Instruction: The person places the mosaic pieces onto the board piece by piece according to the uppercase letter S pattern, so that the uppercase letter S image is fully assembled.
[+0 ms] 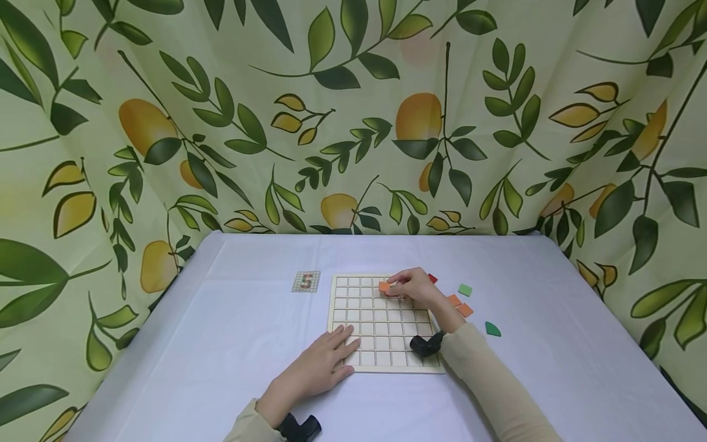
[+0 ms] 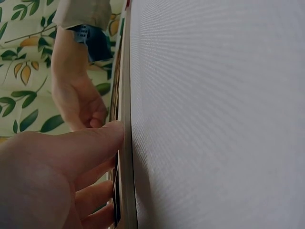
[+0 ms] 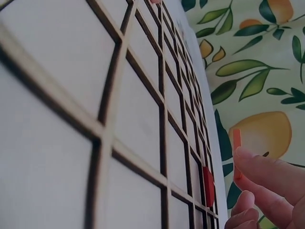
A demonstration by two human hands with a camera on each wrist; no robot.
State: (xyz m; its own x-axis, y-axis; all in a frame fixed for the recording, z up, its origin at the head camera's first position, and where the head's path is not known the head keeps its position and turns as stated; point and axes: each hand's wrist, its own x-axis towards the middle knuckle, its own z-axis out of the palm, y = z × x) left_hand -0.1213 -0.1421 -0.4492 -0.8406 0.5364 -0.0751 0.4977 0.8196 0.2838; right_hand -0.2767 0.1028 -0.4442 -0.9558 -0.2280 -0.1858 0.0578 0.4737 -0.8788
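A wooden grid board [image 1: 387,369] lies flat on the table. My left hand [image 1: 317,366] rests on its lower left part with the fingers straight, and the left wrist view shows the thumb along the board's edge [image 2: 126,95]. Over the far row of cells, my right hand [image 1: 414,286] pinches a thin orange square tile [image 1: 384,286] between thumb and finger. That orange tile [image 3: 237,138] is seen edge-on in the right wrist view, held off the board. Just beyond the board's far right corner shows a red piece [image 1: 432,278], partly hidden by the right hand.
Right of the board lie orange tiles [image 1: 465,310], a light green tile [image 1: 465,290] and a dark green rounded piece [image 1: 493,329]. A small card [image 1: 305,282] with a gridded figure lies left of the board. A leaf-patterned curtain [image 1: 353,123] hangs behind the white table [image 1: 248,276].
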